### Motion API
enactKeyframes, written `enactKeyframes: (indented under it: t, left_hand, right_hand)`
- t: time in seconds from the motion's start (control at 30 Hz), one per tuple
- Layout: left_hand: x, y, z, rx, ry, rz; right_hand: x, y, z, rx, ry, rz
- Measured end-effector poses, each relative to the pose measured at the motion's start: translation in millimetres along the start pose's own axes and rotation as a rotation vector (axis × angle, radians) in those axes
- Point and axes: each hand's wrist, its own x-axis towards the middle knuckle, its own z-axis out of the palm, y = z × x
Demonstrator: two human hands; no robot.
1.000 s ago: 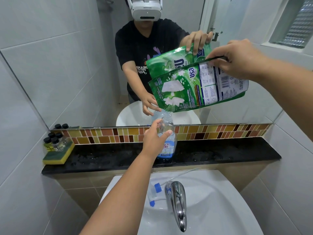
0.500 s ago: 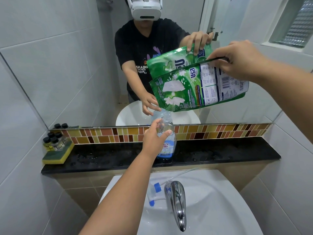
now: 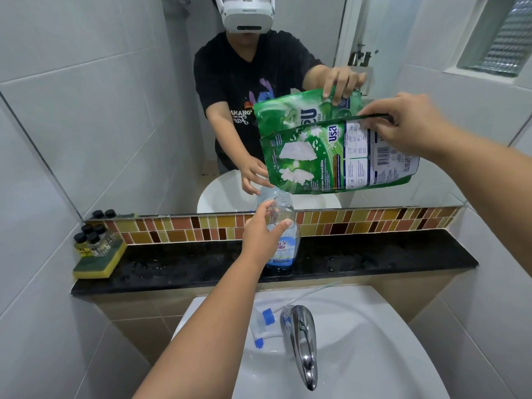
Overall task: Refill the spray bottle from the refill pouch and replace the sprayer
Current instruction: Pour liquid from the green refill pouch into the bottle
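A clear spray bottle (image 3: 283,243) with a blue label stands uncapped on the black stone ledge (image 3: 374,263). My left hand (image 3: 260,233) grips its upper body from the left. My right hand (image 3: 408,125) holds the green refill pouch (image 3: 331,159) by its top right corner, tilted so its lower left corner sits right over the bottle's open neck. A little blue liquid shows at the bottle's bottom. The white and blue sprayer (image 3: 263,326) with its thin tube lies on the sink's back rim, left of the tap.
A chrome tap (image 3: 300,344) juts over the white sink (image 3: 374,355). At the ledge's left end a yellow-green sponge (image 3: 99,262) carries several small black-capped bottles (image 3: 90,239). A mirror above the tiled strip reflects the person and the pouch.
The pouch has shifted very slightly to the right and down; both hands and the bottle stay about where they were.
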Motion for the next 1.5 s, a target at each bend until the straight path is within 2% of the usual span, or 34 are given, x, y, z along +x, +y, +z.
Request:
enactKeyframes:
  t: [0.27,0.6,1.03,1.5]
  left_hand:
    - [1,2,0,0.020,0.011,-0.029]
    - [-1,6,0,0.015,0.019,-0.043]
    - [-3,9,-1,0.010,0.015,-0.048]
    - [-1,7,0,0.024,0.015,-0.039]
  right_hand:
    - [-8,15,14,0.126,0.045,0.105]
    - [-19,25,29,0.334,0.008,0.211]
    - [-47,42,63,0.581,0.100,0.364]
    - [-69,42,80,0.606,0.228,0.378]
